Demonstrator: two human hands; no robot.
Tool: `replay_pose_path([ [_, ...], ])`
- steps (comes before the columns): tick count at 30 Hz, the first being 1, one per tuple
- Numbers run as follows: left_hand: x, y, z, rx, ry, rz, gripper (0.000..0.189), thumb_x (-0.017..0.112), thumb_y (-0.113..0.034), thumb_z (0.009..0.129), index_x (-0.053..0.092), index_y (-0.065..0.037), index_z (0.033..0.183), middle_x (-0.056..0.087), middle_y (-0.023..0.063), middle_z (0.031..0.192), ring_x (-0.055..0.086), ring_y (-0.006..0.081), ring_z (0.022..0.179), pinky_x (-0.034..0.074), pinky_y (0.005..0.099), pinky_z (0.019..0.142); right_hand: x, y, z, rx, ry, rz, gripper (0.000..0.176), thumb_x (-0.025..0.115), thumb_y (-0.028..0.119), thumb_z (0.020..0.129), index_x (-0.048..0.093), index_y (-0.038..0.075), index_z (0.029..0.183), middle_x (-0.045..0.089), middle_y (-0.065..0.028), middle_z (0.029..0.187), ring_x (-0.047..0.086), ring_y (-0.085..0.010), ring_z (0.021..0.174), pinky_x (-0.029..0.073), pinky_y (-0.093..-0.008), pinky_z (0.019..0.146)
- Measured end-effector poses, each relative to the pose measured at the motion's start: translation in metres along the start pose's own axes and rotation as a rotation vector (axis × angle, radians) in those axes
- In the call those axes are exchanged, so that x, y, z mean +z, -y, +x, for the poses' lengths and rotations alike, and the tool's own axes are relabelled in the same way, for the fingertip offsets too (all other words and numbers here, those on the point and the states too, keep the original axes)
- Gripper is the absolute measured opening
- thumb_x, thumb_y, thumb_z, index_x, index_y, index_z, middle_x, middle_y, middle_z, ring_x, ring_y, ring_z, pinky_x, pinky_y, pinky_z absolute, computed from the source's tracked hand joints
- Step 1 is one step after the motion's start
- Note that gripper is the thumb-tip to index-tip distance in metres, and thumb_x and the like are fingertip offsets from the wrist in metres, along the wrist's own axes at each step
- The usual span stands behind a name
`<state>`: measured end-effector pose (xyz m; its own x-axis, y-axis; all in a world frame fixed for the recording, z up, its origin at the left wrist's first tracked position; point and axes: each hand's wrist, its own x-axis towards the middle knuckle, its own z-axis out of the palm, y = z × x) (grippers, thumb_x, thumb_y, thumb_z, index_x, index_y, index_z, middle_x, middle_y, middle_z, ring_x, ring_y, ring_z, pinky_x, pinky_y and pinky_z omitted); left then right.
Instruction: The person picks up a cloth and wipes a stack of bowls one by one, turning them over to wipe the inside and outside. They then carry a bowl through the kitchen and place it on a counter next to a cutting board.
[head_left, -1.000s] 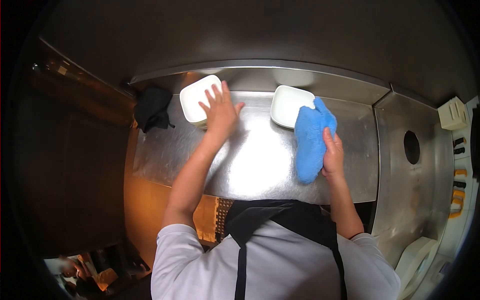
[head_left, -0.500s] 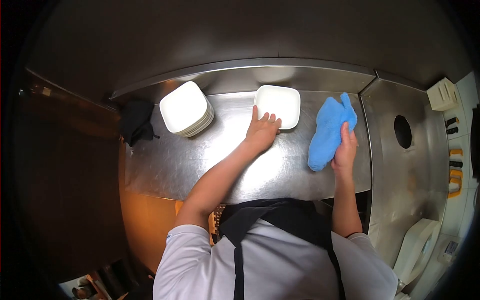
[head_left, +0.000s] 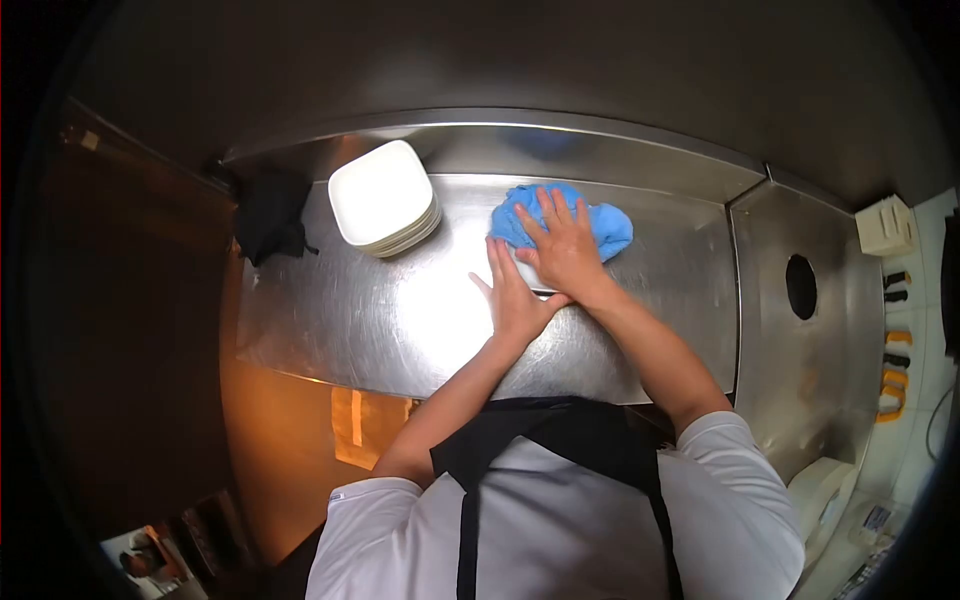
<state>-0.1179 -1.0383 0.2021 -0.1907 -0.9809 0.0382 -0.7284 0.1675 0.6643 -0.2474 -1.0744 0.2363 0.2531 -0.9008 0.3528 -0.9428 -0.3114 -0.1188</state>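
A blue cloth (head_left: 612,232) lies bunched over a square white dish (head_left: 538,276), and only the dish's near part shows. My right hand (head_left: 566,252) presses down on the cloth, its fingers spread flat. At the dish's near left edge rests my left hand (head_left: 518,302), fingers stretched out and thumb apart, the wrists almost meeting. To the left stands a stack of similar square white dishes (head_left: 382,195), which neither hand touches.
The steel counter (head_left: 340,310) has a raised back ledge. A black cloth-like item (head_left: 270,222) lies at its left end. Right of a seam, another steel surface has a round hole (head_left: 801,287). Beyond it are a cream block (head_left: 886,225) and several yellow handles (head_left: 893,385).
My right hand has carried the blue cloth left from the counter's right side onto the dish and spread flat on it. My left hand has shifted slightly toward me along the dish's edge.
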Motion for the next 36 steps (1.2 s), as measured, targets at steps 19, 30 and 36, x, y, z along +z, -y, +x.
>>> replay_pose_path([
  [19, 0.006, 0.007, -0.004, 0.016, -0.086, -0.211, 0.149, 0.088, -0.06, 0.057, -0.008, 0.003, 0.153, 0.02, 0.0332, 0.156, 0.01, 0.0391, 0.151, -0.007, 0.0694, 0.113, -0.032, -0.006, 0.014, 0.603, 0.197, 1.411, 0.041, 0.072, 0.034, 0.088, 0.068, -0.001, 0.11, 0.071, -0.0085, 0.097, 0.065, -0.0159, 0.083, 0.053, -0.0339, 0.076],
  [30, -0.068, -0.018, 0.024, 0.506, -0.111, -0.591, 0.125, 0.083, -0.065, 0.063, 0.024, 0.001, 0.151, 0.04, 0.0293, 0.146, 0.041, 0.0436, 0.136, 0.031, 0.0539, 0.111, -0.076, -0.004, 0.016, 0.227, 0.031, 1.153, 0.035, 0.058, 0.036, 0.1, 0.061, 0.001, 0.103, 0.066, -0.0058, 0.087, 0.062, -0.0133, 0.081, 0.049, -0.0296, 0.071],
  [36, -0.062, -0.044, 0.024, 0.187, -0.036, -0.901, 0.093, 0.092, -0.036, 0.068, 0.042, 0.003, 0.136, 0.061, 0.0172, 0.124, 0.062, 0.0271, 0.112, 0.048, 0.038, 0.098, -0.064, -0.015, 0.016, 0.363, -0.429, 1.044, 0.048, 0.047, 0.05, 0.103, 0.054, 0.002, 0.104, 0.06, -0.0069, 0.087, 0.06, -0.0156, 0.085, 0.048, -0.0303, 0.073],
])
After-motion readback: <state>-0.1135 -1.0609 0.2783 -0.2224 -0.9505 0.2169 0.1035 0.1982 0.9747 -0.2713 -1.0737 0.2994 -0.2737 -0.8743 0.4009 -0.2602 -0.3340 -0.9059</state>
